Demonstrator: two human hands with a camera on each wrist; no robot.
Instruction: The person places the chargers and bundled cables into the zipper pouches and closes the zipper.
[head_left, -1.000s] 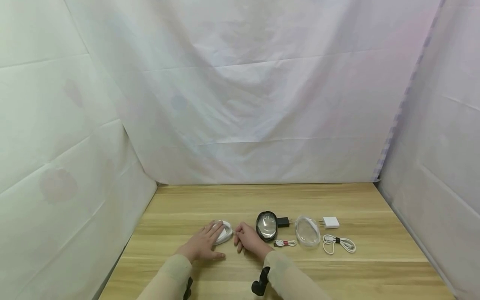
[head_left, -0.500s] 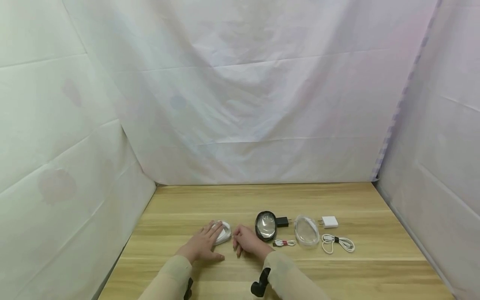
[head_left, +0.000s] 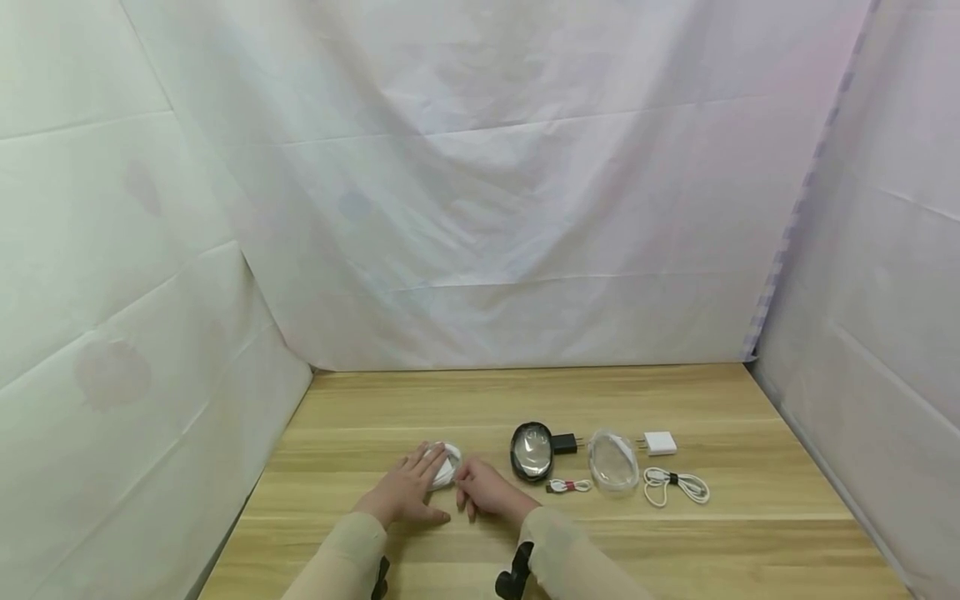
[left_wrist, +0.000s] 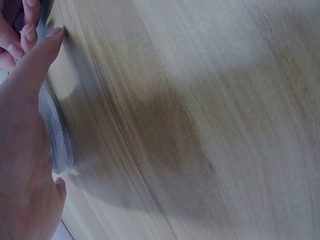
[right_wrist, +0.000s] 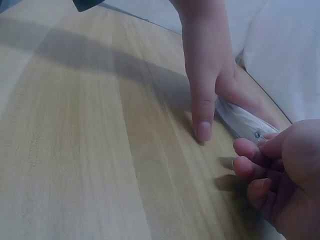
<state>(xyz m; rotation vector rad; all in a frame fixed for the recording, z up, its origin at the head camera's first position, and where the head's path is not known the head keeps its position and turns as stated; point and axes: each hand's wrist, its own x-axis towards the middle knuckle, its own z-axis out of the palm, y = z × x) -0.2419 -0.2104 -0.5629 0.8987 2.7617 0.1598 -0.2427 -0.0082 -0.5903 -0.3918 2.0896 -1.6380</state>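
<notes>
A white coiled cable [head_left: 446, 468] in clear wrap lies on the table, partly hidden under my left hand [head_left: 408, 487]. That hand rests on it with straight fingers, thumb apart on the wood. At the coil's right edge is my right hand [head_left: 486, 485], its fingers curled. In the right wrist view its thumb and forefinger pinch a thin twist tie [right_wrist: 258, 135] beside the coil. The left wrist view shows the coil's edge beneath the left palm and the right hand's fingertips [left_wrist: 30, 34] past it.
To the right lie a black coiled cable [head_left: 514, 462], a black charger plug [head_left: 564, 444], a short white cable with a red band [head_left: 570, 486], a clear-wrapped coil [head_left: 594, 471], a white charger plug [head_left: 660, 443] and a white cable with a black band [head_left: 688, 486]. White cloth walls surround the table.
My right hand has moved left, up to the coil's edge, after holding still farther right. The left hand has stayed on the white coiled cable.
</notes>
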